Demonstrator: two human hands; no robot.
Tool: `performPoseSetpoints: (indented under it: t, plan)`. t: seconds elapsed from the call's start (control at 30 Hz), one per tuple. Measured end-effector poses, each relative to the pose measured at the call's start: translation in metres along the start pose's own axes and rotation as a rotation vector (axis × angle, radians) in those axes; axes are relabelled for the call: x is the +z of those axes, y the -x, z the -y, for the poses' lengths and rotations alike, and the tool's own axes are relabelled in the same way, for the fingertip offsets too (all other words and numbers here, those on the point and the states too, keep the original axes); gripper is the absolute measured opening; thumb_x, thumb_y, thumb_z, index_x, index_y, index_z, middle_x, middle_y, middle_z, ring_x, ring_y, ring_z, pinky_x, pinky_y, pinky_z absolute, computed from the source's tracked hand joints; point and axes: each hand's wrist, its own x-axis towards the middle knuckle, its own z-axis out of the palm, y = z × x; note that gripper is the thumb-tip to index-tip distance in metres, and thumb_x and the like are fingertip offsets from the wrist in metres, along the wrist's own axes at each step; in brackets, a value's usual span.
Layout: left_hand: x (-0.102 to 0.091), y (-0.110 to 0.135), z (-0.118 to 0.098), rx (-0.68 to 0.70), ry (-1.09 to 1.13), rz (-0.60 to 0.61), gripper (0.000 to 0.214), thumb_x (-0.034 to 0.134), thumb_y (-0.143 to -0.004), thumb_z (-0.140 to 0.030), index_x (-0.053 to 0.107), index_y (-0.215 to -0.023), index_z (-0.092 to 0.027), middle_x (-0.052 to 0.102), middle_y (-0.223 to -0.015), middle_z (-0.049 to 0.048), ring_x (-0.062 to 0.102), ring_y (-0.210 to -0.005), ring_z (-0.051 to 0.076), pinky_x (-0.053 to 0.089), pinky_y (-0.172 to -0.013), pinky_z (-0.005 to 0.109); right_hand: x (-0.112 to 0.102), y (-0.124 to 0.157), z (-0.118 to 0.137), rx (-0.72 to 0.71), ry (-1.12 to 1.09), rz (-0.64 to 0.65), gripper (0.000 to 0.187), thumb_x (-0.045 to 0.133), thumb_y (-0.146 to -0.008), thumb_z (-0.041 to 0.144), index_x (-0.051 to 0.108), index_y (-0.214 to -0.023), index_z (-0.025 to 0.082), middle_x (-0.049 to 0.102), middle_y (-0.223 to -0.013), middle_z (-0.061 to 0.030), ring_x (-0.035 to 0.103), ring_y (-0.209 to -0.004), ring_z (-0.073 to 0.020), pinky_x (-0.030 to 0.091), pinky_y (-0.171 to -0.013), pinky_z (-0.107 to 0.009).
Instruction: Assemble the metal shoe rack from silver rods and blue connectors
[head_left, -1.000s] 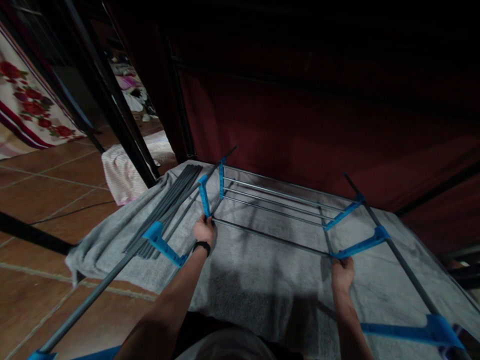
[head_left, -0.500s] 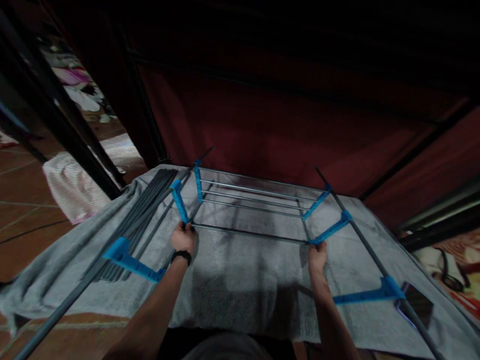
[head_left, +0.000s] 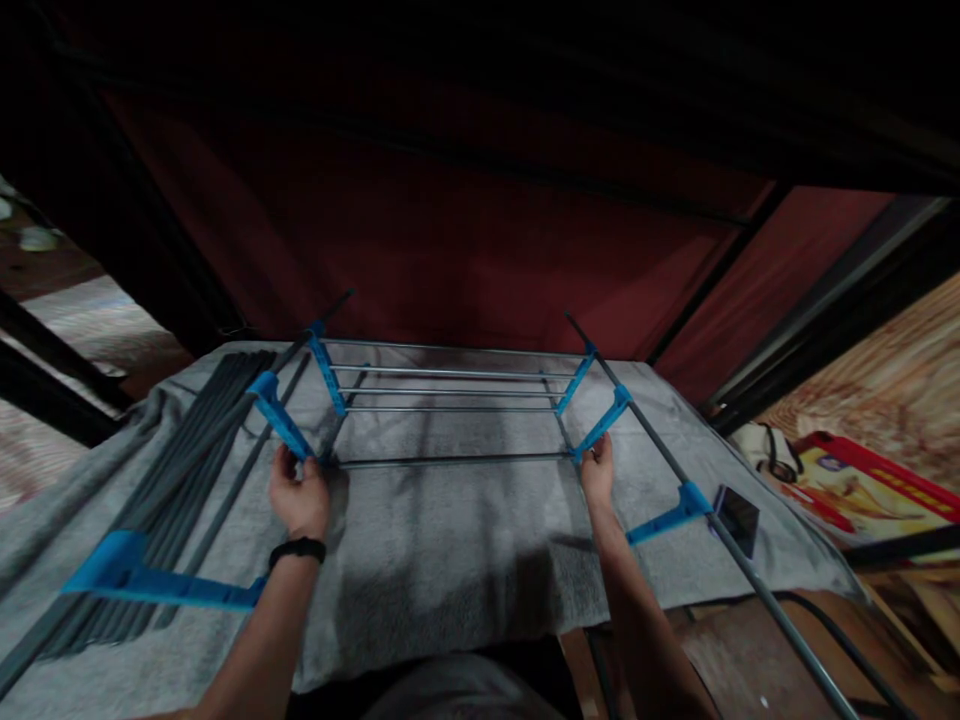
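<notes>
A rack frame of grey metal tubes and blue plastic brackets stands on a grey cloth (head_left: 450, 540). My left hand (head_left: 300, 495), with a black band on its wrist, is closed on the lower end of the left blue bracket (head_left: 283, 418). On the other side, my right hand (head_left: 598, 472) pinches the lower end of the right blue bracket (head_left: 604, 422). A thin metal rod (head_left: 450, 460) runs between these two ends. Behind it, several rods (head_left: 450, 374) join the far pair of brackets. Nearer me, another blue bracket (head_left: 165, 582) juts inward from the left tube, and one (head_left: 670, 512) from the right tube.
Several loose grey tubes (head_left: 187, 470) lie side by side on the cloth at the left. A phone (head_left: 736, 520) rests beside the right tube. A dark red panel (head_left: 465, 250) rises behind the rack. A red and yellow box (head_left: 877, 485) is at the far right.
My view has turned to the right, so the rack appears farther left and more of the right side shows. Both hands remain at the same pair of brackets.
</notes>
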Motion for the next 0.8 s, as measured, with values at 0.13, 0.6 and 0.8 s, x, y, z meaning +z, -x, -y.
performPoseSetpoints:
  t: [0.13,0.6,0.8]
  plan:
    - [0.003,-0.005,-0.011,-0.036,0.008,-0.048,0.046,0.062,-0.086,-0.028,0.065,-0.131,-0.02,0.074,-0.124,0.0084,0.07,-0.116,0.024,0.055,-0.106,0.036,0.0,0.002,0.006,0.014,-0.009,-0.011,0.081,0.052,-0.082,0.047,0.04,-0.154,0.01,0.056,-0.151,-0.0187,0.054,-0.136,-0.0274,0.04,-0.118,-0.044]
    - [0.006,-0.006,-0.007,-0.024,-0.145,-0.101,0.04,0.06,-0.092,-0.03,0.069,-0.128,-0.016,0.077,-0.118,0.0107,0.071,-0.114,0.027,0.053,-0.107,0.039,0.008,0.008,0.004,-0.022,0.056,-0.086,0.077,0.05,-0.078,0.037,0.046,-0.151,0.01,0.055,-0.153,-0.0173,0.053,-0.139,-0.0262,0.034,-0.123,-0.043]
    - [-0.002,0.001,-0.016,0.02,-0.179,-0.041,0.04,0.055,-0.099,-0.029,0.068,-0.134,-0.015,0.075,-0.126,0.0145,0.07,-0.12,0.028,0.052,-0.108,0.037,0.007,0.006,-0.004,-0.027,0.04,-0.075,0.083,0.051,-0.077,0.04,0.043,-0.154,0.009,0.055,-0.152,-0.0191,0.053,-0.139,-0.0281,0.036,-0.122,-0.045]
